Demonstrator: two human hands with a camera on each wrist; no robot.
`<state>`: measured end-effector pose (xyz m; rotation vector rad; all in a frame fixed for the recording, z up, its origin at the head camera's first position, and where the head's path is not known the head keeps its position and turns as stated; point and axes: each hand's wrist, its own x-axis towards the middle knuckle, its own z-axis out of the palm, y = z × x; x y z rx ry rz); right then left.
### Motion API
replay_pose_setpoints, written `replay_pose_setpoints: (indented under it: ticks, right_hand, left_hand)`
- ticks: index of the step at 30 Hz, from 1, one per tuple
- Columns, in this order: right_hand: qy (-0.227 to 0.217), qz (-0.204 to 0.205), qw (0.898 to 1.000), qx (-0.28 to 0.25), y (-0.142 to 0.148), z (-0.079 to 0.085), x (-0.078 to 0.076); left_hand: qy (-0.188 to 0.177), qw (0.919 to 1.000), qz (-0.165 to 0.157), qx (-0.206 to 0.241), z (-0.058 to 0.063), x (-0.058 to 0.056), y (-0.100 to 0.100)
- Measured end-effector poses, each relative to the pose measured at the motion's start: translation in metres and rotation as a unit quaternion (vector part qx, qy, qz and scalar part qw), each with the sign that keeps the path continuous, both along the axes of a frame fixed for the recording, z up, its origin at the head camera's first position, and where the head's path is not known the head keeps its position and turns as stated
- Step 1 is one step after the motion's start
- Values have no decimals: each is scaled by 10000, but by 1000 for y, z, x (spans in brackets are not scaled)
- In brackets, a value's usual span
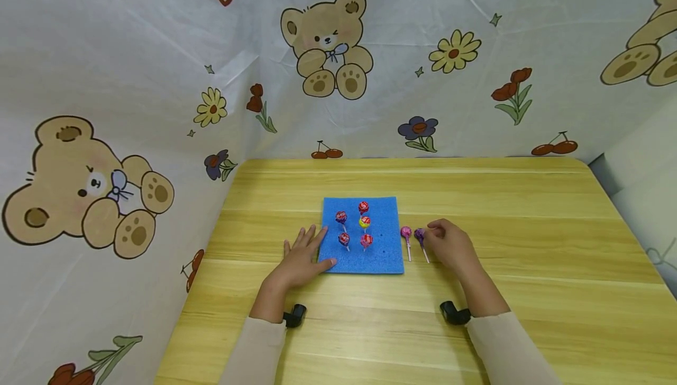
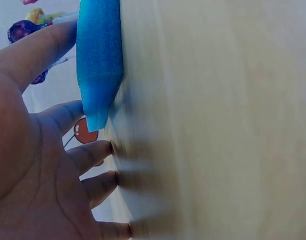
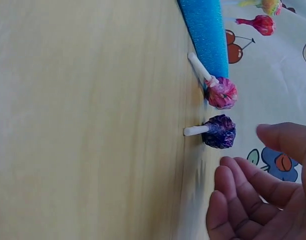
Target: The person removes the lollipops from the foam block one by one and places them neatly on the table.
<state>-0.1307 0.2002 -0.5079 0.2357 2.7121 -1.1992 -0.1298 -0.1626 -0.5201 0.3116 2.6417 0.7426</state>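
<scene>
My left hand (image 1: 300, 260) lies spread along the left edge of a blue foam block (image 1: 388, 258), thumb on its near corner and other fingertips down on the table. Several wrapped lollipops stand upright in the foam, among them a red one (image 1: 364, 207), a yellow one (image 1: 365, 221) and a pinkish-red one (image 1: 367, 240). On the table right of the block lie a pink lollipop (image 3: 221, 93) and a purple lollipop (image 3: 220, 132), sticks pointing toward me. Beside the purple one hovers my right hand (image 1: 453, 247), fingers loosely bent, thumb apart, nothing between them in the right wrist view.
The wooden table (image 1: 508, 214) extends on both sides of the foam and in front of it. A white cloth (image 1: 391, 32) printed with bears and flowers hangs behind the table and along its left side. Small holes (image 1: 383, 235) show in the foam's right part.
</scene>
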Motion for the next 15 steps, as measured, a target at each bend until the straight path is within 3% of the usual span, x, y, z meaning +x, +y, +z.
replay_pose_setpoints:
  ticks: [11,15]
  right_hand:
    - [895,-396,9923,-761,5,3,9]
    - [1010,-567,9894,-877,6,4,12]
  left_hand:
    - [5,10000,-8,87,5,2,1]
    - [15,10000,-19,65,5,2,1]
